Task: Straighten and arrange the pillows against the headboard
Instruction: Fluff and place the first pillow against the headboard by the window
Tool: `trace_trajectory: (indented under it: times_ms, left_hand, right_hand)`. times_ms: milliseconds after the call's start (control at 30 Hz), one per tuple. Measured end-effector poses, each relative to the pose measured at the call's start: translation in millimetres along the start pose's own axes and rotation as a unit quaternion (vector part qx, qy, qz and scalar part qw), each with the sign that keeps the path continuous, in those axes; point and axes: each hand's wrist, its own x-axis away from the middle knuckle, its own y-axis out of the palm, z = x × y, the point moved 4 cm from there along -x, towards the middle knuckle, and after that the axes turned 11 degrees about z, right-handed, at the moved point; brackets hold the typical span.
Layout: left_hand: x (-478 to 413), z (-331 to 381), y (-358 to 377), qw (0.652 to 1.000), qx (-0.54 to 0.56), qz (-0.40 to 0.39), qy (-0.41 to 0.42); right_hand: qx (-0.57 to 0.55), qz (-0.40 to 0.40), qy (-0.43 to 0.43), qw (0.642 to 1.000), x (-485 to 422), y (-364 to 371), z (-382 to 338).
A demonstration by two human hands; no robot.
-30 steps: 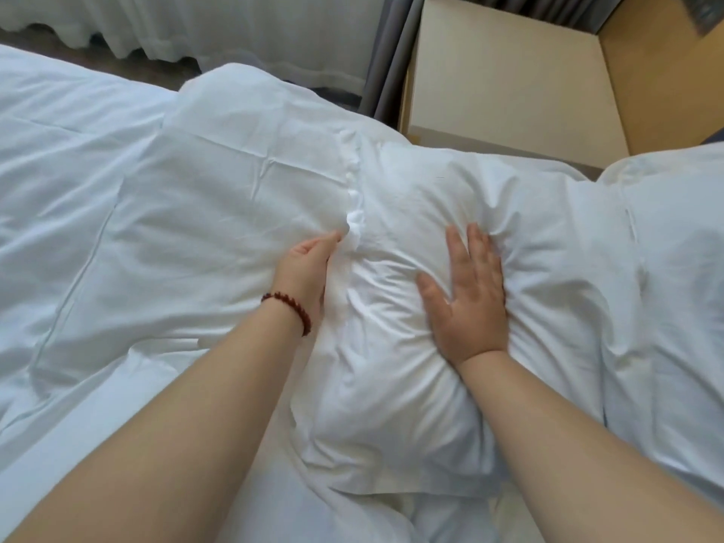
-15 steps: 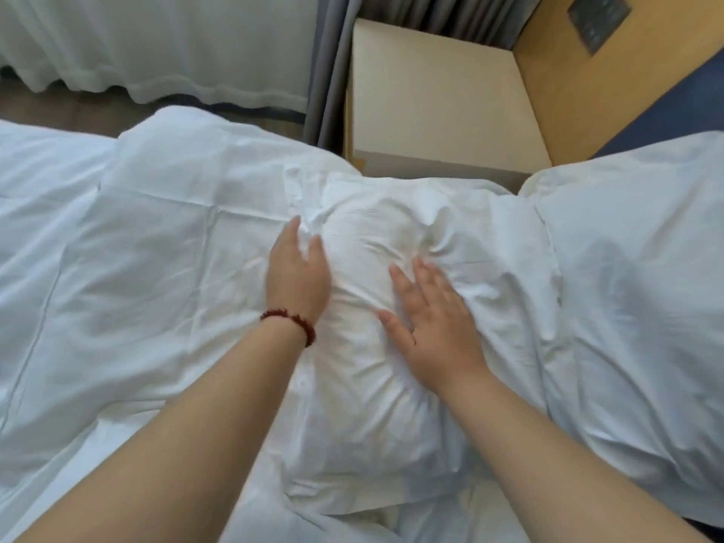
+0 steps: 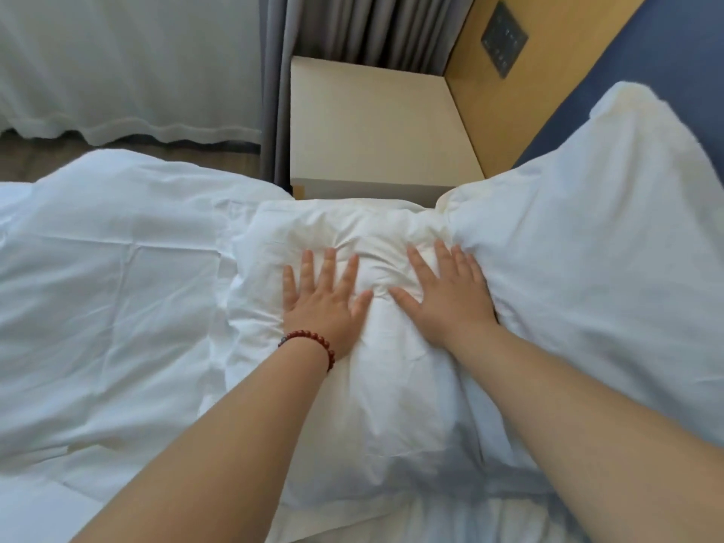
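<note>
On the bed (image 3: pixel 450 521) a white pillow (image 3: pixel 395 393) lies flat, both hands spread palms-down on its upper half, left hand (image 3: pixel 325 307) and right hand (image 3: pixel 448 303) side by side, fingers straight, denting it. It looks soft, light and floppy, best gripped at its side edges or corners. Touching its right side, a second pillow (image 3: pixel 595 276) leans on the blue headboard (image 3: pixel 627 64).

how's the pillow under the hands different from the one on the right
The middle pillow lies flat; the right pillow leans up against the blue headboard. The left hand and right hand press flat on the middle pillow, denting and creasing it; the right pillow looks smoother and fuller. Both have white cases.
</note>
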Motion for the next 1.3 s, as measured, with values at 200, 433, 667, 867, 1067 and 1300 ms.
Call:
trace_trajectory:
  times_ms: [200,433,667,867,1067,1300]
  left_hand:
    - [7.1,6.4,2.2,1.000,-0.002,0.020,-0.019]
    - [7.6,13.2,16.6,0.995,-0.029,0.089,-0.031]
    - [-1.6,23.1,34.7,0.993,-0.044,0.094,-0.047]
    - [3.0,17.4,24.8,0.998,-0.044,0.003,-0.041]
    - [31.4,34.1,2.7,0.996,0.042,-0.039,-0.075]
    - [70.3,49.5,8.0,0.998,0.007,-0.045,-0.052]
  right_hand:
    - [0.054,0.014,-0.010,0.998,-79.6,-4.3,35.0]
    - [-0.111,0.045,0.015,0.993,-91.1,54.8,58.3]
    - [-0.199,0.051,0.037,0.978,-95.9,78.8,66.5]
    - [-0.170,0.021,0.008,0.985,-51.9,43.1,48.5]
    - [-0.120,0.017,0.012,0.993,64.9,38.4,43.3]
    - [-0.091,0.041,0.007,0.995,57.7,66.6,43.8]
